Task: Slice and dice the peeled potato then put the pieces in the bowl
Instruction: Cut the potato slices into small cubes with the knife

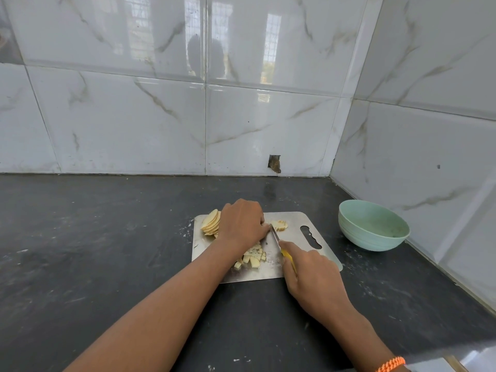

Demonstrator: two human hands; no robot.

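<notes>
A steel cutting board (295, 221) lies on the dark counter. A fanned stack of potato slices (211, 222) leans at its far left corner. Diced potato pieces (252, 257) lie near the front, partly behind my left wrist. My left hand (241, 224) curls down over a few potato slices (279, 225) in the middle of the board, with the slices showing past the fingertips. My right hand (311, 275) grips a yellow-handled knife (276, 237), whose blade points to the left fingertips. A pale green bowl (371, 225) stands to the right of the board, with no potato visible inside.
Marble-look tiled walls close the counter at the back and on the right, meeting in a corner behind the bowl. A small hole (274, 162) is in the back wall. The dark counter (94, 237) stretches away to the left of the board.
</notes>
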